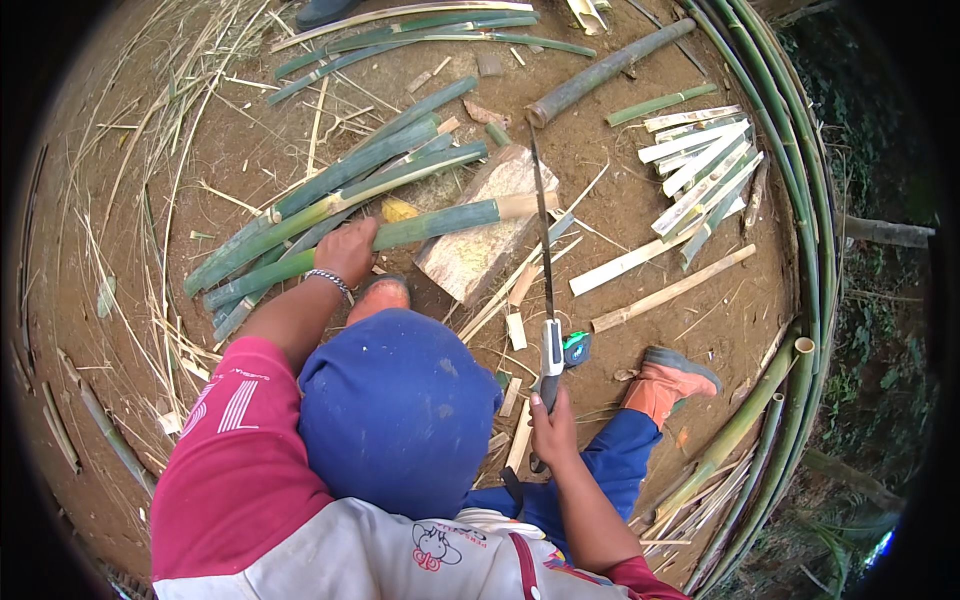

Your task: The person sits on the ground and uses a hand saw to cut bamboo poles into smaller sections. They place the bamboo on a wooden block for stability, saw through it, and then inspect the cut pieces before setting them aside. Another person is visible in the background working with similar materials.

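Note:
My left hand [346,250] is wrapped round a green bamboo pole [440,224] that slants up to the right. Under the pole's right part lies a squared wooden block [480,262]. A hand saw is in my right hand [554,426], closed round its dark grip; its long narrow blade [546,255] points away from me and crosses the pole close to its pale right end. Whether the teeth have entered the bamboo I cannot tell. Beside the saw's white handle part sits a green and black tape measure [576,348] on the ground.
More green bamboo poles [340,180] lie just beyond my left hand. Split bamboo pieces [700,160] are heaped at the right, near a thick bamboo length [610,72]. Long curved bamboo stems [812,200] line the right edge. Thin strips [170,190] litter the soil at left.

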Tool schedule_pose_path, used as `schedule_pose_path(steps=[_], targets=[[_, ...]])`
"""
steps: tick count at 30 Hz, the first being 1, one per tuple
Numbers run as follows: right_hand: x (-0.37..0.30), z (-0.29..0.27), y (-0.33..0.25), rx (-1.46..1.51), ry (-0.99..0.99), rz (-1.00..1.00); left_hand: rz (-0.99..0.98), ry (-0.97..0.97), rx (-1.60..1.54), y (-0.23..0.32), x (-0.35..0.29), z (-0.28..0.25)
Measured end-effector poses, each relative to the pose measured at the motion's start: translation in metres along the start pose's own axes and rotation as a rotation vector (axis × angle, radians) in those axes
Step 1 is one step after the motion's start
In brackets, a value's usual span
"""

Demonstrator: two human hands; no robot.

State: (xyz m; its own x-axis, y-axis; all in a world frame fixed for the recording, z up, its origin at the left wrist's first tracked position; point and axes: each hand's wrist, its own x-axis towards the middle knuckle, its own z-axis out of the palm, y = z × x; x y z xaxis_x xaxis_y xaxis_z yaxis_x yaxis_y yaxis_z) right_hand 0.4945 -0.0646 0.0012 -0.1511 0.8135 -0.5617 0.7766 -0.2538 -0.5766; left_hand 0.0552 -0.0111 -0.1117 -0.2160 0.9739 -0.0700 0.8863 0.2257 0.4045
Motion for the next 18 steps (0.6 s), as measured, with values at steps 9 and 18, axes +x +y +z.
schedule_pose_path(steps=[9, 18], targets=[[-0.010, -0.026, -0.054, -0.272, -0.053, -0.051, -0.032, -0.049, 0.012, 0.002, 0.000, -0.002], [-0.004, -0.019, -0.046, -0.297, -0.028, -0.092, -0.045, -0.082, 0.013, 0.000, -0.001, -0.002]])
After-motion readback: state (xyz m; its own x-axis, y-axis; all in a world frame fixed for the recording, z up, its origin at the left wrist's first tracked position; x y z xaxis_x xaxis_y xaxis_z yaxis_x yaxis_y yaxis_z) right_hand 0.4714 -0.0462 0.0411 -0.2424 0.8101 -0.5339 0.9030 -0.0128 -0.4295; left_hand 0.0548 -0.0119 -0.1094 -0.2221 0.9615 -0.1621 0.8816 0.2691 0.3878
